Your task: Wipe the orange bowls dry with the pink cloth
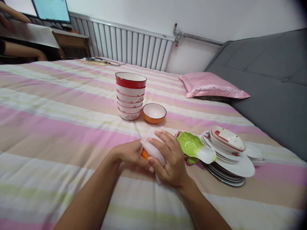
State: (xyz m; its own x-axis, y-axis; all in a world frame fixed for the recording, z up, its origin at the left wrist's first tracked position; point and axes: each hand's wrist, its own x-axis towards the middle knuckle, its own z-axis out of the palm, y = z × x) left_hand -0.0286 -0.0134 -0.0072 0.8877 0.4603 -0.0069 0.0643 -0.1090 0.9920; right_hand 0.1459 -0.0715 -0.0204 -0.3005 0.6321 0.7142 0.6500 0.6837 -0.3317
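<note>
Both hands meet low in the middle of the view. My left hand (134, 155) grips an orange bowl (145, 154), of which only a sliver shows; the rest is covered. My right hand (170, 159) is closed on a pale pink cloth (154, 148) pressed over that bowl. Just beyond, an orange bowl with a white inside and dark rim (154, 111) sits upright. It stands beside a tall stack of bowls (130, 99), white with pink rims and a red one on top. Right of my right hand lies a green-and-white leaf-shaped dish (192, 146) on other dishes.
Stacked plates (230, 163) topped by small oval dishes (227, 138) lie at the right on the striped bedspread (59, 134). Farther back are a pink pillow (211, 83), a grey headboard (261, 60), cables (103, 60) and a radiator (124, 41). Another person's arm (15, 12) shows at a desk.
</note>
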